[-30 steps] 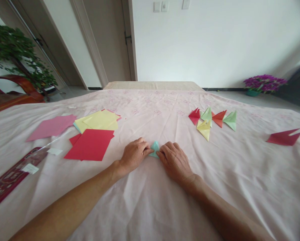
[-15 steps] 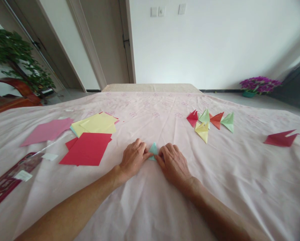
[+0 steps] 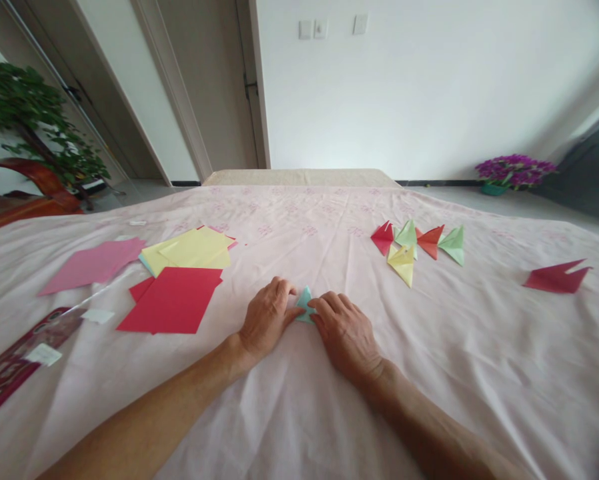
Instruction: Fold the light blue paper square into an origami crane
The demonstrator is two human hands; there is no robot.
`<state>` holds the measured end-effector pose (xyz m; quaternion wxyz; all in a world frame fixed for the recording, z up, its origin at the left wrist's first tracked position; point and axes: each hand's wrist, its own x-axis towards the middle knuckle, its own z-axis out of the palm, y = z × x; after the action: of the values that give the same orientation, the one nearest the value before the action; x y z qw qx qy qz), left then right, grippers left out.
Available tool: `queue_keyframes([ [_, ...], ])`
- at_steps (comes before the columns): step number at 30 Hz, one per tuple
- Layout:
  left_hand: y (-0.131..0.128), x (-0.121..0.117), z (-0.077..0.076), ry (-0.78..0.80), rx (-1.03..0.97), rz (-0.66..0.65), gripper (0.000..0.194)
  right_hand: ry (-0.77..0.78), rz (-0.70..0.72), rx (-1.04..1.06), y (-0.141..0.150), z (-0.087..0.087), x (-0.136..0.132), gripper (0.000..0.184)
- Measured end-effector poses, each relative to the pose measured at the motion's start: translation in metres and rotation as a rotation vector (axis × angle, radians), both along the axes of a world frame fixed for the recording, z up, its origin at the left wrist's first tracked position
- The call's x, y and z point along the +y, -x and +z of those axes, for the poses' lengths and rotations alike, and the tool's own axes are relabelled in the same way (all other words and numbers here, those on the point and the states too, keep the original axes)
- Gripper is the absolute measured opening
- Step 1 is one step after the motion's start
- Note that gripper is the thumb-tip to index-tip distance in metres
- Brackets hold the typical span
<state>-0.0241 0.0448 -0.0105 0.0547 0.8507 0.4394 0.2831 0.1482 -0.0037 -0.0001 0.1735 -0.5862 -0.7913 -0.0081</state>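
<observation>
A small light-blue folded paper [image 3: 305, 300], pointed at its far end, lies on the pink cloth between my hands. My left hand [image 3: 268, 312] rests at its left side, the thumb pressed on the paper's lower left edge and the fingers curled. From the right, my right hand [image 3: 344, 330] grips the paper's right edge with thumb and index finger. The fingertips hide part of its lower folds. To the right sit several folded paper pieces: a red one [image 3: 383, 237], a yellow one [image 3: 402, 265], an orange one [image 3: 431, 240] and two green ones [image 3: 453, 244].
Left of my hands lie red sheets [image 3: 172, 300], yellow sheets [image 3: 194, 248] and pink sheets [image 3: 94, 265]. A dark red printed package [image 3: 17, 360] in clear plastic is at the left edge. A larger dark red folded paper [image 3: 557, 276] stands far right on the cloth [image 3: 299, 413].
My left index finger has lifted off the light-blue paper, while the thumb stays on it. My right fingers have shifted slightly over its right edge. The view has tilted up a little.
</observation>
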Motion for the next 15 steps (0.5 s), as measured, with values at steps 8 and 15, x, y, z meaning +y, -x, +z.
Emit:
queue_keyframes([
  [8,-0.0005,-0.0029,-0.0038,-0.040,0.108,-0.080,0.012,0.040,0.007,0.003,-0.0006,0.0011,0.0009,0.018],
  [15,0.0013,-0.0075,-0.0032,-0.070,0.152,-0.115,0.019,0.034,0.015,-0.001,-0.0011,0.0017,0.0006,0.021],
])
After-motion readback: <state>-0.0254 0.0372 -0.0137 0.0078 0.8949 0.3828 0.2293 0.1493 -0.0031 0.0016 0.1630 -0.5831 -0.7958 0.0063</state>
